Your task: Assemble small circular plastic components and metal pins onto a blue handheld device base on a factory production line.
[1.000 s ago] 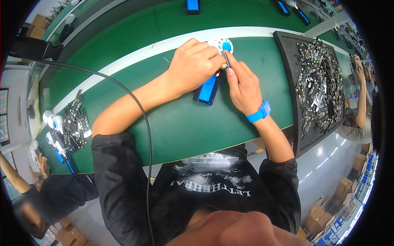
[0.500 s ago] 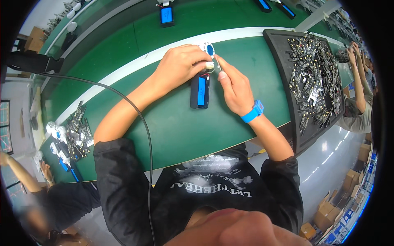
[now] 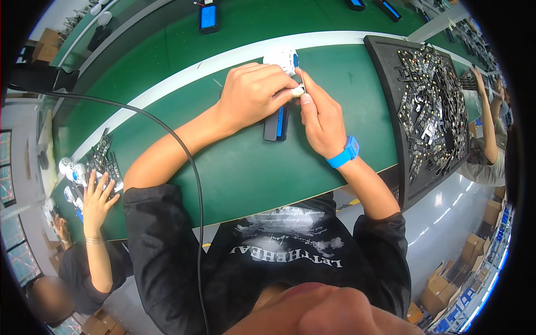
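My left hand [image 3: 254, 96] is closed, its thumb and forefinger pinching a small cream-white part [image 3: 298, 91]. My right hand [image 3: 322, 120], with a blue watch on the wrist, pinches a thin narrow strip [image 3: 302, 81] between thumb and forefinger, right against that part. Just beyond the fingertips sits a white round device [image 3: 278, 57] with a blue face, tilted to the right. Below the hands, a black and blue battery pack [image 3: 277, 127] lies on the green table [image 3: 240, 184]. My left hand partly covers its upper end.
A black tray [image 3: 385, 84] heaped with small circuit boards [image 3: 430, 111] stands at right. More boards [image 3: 103, 156] and white devices [image 3: 67, 167] lie at left, where a co-worker's hand [image 3: 97, 198] reaches in. A black cable [image 3: 192, 167] crosses my left arm. Another battery pack [image 3: 208, 18] lies beyond the white rail [image 3: 223, 56].
Both hands stay together, with the left shifted slightly right and down. The round device has turned and shows more of its white body. At left, the co-worker's hand has come over the boards.
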Demonstrator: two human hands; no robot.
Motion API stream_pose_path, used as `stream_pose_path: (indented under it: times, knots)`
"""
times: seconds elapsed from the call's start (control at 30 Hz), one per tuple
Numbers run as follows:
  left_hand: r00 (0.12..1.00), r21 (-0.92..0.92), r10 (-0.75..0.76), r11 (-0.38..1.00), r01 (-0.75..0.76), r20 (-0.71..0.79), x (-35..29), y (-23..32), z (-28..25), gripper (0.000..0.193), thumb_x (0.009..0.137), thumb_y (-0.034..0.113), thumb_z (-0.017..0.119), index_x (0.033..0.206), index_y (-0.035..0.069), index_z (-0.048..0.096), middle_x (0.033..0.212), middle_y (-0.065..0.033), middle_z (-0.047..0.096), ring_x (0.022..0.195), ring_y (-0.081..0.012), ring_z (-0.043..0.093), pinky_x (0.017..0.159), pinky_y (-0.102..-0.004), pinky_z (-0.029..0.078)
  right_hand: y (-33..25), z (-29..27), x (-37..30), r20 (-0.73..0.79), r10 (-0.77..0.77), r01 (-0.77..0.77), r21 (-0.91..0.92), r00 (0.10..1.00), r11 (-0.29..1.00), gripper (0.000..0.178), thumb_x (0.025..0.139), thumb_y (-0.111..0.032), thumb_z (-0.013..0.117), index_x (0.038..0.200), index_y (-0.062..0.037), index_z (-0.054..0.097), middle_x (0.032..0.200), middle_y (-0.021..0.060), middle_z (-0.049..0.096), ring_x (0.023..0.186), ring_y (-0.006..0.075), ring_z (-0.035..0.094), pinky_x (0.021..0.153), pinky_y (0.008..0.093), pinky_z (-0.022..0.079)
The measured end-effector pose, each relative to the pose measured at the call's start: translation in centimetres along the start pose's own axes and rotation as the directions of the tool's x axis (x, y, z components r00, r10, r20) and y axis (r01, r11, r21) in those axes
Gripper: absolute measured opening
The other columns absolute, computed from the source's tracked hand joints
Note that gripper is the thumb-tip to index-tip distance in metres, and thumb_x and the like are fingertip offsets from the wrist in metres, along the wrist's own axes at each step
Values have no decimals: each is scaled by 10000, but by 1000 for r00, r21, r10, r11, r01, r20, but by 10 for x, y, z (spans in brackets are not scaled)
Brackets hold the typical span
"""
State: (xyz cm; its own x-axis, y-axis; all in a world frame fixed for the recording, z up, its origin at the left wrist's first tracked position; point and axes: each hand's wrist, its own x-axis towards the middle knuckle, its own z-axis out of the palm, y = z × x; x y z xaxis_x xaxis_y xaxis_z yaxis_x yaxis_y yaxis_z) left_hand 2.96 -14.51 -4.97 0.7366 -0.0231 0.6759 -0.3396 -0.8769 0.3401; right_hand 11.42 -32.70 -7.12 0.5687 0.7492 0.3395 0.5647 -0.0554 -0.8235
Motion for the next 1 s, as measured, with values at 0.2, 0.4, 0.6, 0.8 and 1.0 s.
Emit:
stream_pose_path:
  times: [0.2, 0.4, 0.6, 0.8, 1.0]
  knots:
    - [1000, 39, 13, 999, -12, -1, -1, -2, -5, 116, 730, 115, 811, 805, 104, 724, 779, -20, 697, 724, -229, 682, 679, -358, 540, 1, -13, 6, 190, 88, -111, 113, 978, 987, 452, 1028, -83, 493, 1475, -19, 507, 1210, 263, 663, 1080, 414, 658, 945, 397, 517]
    - [981, -92, 190, 977, -193, -37, 44, -36, 13, 161, 749, 232, 791, 842, 115, 731, 795, -42, 712, 807, -263, 683, 699, -398, 527, -1, -37, 12, 386, 8, -30, 52, 922, 998, 514, 1051, -138, 459, 1558, -57, 425, 1014, 96, 632, 794, 171, 597, 747, 323, 519]
    - [895, 21, 27, 999, -41, 445, 79, -123, 6, 304, 783, 380, 691, 940, 124, 740, 849, -129, 720, 835, -366, 677, 718, -466, 537, -17, -122, -4, 140, 35, 24, -404, 990, 914, 652, 952, -9, 578, 1569, -86, 384, 1293, 204, 622, 1116, 344, 635, 971, 392, 499]
    - [722, 274, -596, 672, 688, -352, 123, -292, -73, 405, 988, 406, 502, 1037, 78, 734, 1046, -257, 712, 1040, -476, 652, 931, -541, 511, 17, -216, -56, -3, 123, -78, -791, 992, 607, 631, 900, 15, 607, 1508, -69, 458, 1322, 193, 587, 1181, 394, 603, 1015, 429, 488]
    - [374, 495, -910, 411, 765, 178, 36, -369, -148, 937, 743, 739, 715, 1246, -48, 632, 1257, -301, 663, 1136, -412, 674, 949, -458, 539, 38, -232, -60, 109, 226, -37, -830, 968, 557, 591, 866, -47, 645, 1439, -32, 504, 1231, 201, 603, 1082, 397, 623, 926, 476, 527]
